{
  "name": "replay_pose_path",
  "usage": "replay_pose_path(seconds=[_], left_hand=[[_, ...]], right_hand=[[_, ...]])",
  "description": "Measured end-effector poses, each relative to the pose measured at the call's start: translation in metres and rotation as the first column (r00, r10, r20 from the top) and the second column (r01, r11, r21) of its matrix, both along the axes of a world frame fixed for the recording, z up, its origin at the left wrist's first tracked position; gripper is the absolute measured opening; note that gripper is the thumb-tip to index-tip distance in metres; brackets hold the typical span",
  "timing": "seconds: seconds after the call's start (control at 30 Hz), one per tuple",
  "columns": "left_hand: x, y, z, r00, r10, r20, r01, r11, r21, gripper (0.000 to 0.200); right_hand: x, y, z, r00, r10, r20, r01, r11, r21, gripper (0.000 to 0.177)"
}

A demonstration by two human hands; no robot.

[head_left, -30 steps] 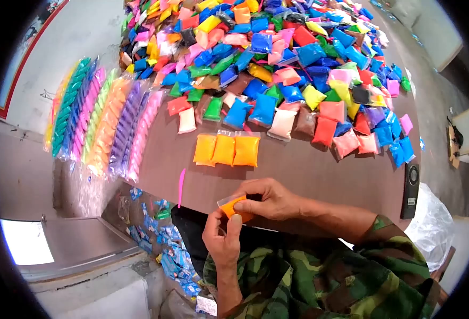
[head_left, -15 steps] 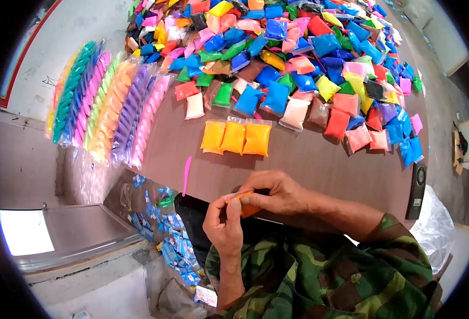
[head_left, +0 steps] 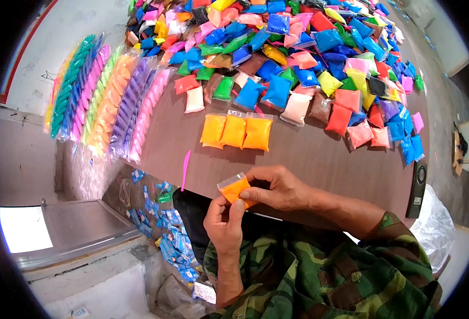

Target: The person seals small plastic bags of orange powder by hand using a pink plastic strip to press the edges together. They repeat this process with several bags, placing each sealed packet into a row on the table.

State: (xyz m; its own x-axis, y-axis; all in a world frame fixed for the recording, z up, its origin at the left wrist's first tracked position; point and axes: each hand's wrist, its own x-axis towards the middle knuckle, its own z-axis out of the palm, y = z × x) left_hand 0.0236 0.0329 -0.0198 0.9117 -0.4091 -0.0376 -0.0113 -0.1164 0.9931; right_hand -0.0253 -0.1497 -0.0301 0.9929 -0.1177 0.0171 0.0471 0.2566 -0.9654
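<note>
Between both my hands, at the table's near edge, is a small orange packet point(head_left: 235, 187) with a clear strip along its top. My right hand point(head_left: 283, 190) pinches its right side, thumb across the front. From below, my left hand point(head_left: 225, 223) grips the lower left of the same packet with thumb and fingertips. Just beyond my hands lie three orange packets point(head_left: 236, 131) in a row, slightly overlapping. A pink plastic stick tool point(head_left: 186, 169) lies on the table to the left of my hands.
A large heap of colourful packets point(head_left: 277, 64) covers the far part of the brown table point(head_left: 165, 138). Twisted coloured bundles in clear wrap point(head_left: 104, 106) lie at the left edge. A black device point(head_left: 417, 189) sits at the right edge. Blue wrappers point(head_left: 178, 244) litter the floor.
The orange packet, earlier seen almost edge-on and low between my fingers, is now tilted up with its front and clear strip showing. Both hands stay in nearly the same place.
</note>
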Motion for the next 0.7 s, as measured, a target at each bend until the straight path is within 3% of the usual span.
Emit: replay_pose_path(seconds=[0.1,0.2,0.3,0.4,0.5,0.7], left_hand=[[0.0,0.001,-0.001,0.999,0.006,0.046,-0.007,1.0,0.014,0.024],[0.0,0.001,-0.002,0.997,0.024,0.075,-0.025,0.999,0.023,0.024],[0.0,-0.003,0.002,0.999,0.027,0.043,-0.028,0.999,0.022,0.024],[-0.003,-0.008,0.006,0.999,0.029,-0.034,-0.029,0.999,0.018,0.023],[-0.004,-0.006,0.003,0.996,0.002,-0.088,-0.002,1.0,-0.003,0.021],[-0.003,0.005,-0.003,0.999,-0.003,-0.041,0.006,0.997,0.073,0.026]], right_hand=[[0.0,-0.005,0.003,0.998,0.021,0.064,-0.009,0.983,-0.186,0.026],[0.001,-0.008,0.012,0.997,0.063,0.043,-0.051,0.966,-0.254,0.028],[0.001,-0.01,0.009,0.995,0.072,0.062,-0.057,0.974,-0.219,0.028],[0.002,-0.004,-0.003,0.999,-0.01,0.054,0.012,0.999,-0.045,0.028],[0.002,-0.004,0.001,1.0,-0.014,0.013,0.014,1.0,0.011,0.026],[0.001,-0.007,0.012,0.999,0.043,-0.011,-0.043,0.997,-0.064,0.027]])
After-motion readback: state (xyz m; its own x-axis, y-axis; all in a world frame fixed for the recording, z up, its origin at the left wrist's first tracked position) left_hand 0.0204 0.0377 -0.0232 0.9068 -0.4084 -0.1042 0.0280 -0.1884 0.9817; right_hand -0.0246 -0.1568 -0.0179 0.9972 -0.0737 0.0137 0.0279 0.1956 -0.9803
